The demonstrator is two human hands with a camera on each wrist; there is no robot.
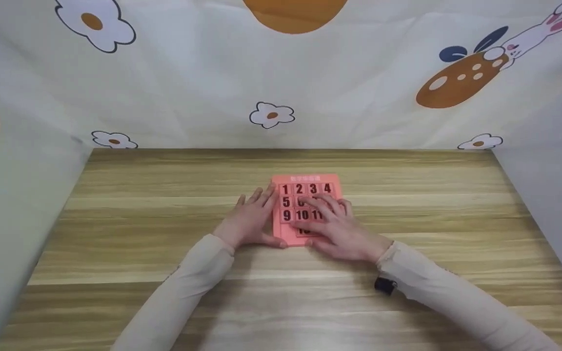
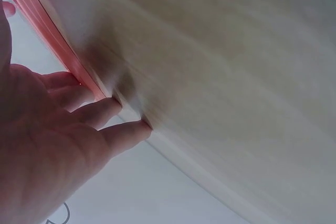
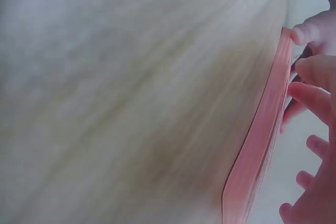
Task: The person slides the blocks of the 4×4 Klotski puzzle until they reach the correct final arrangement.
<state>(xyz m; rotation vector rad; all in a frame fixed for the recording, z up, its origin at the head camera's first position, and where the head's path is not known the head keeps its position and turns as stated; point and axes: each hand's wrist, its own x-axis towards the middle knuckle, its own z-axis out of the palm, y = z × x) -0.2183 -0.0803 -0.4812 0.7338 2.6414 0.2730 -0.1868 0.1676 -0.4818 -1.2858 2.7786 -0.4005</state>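
Observation:
A pink number sliding puzzle [image 1: 306, 178] lies flat on the wooden table, its black numbers upright in the head view. Tiles 1 to 4 fill the top row; 5, 9, 10 and 11 show below. A bottom-row tile [image 1: 304, 231] is partly covered, and the slot left of it is bare. My left hand [image 1: 249, 219] rests along the puzzle's left side, fingers extended and thumb at the lower left corner. My right hand [image 1: 342, 231] lies over the right half with fingers spread on the tiles, hiding several numbers. In the right wrist view, fingertips [image 3: 296, 90] touch the puzzle's top.
The wood-grain table [image 1: 164, 185] extends around the puzzle on all sides. Behind it hangs a pale cloth [image 1: 188, 83] printed with flowers, carrots and a rabbit. Pale walls flank the table. A small black device [image 1: 385, 285] sits at the right sleeve's cuff.

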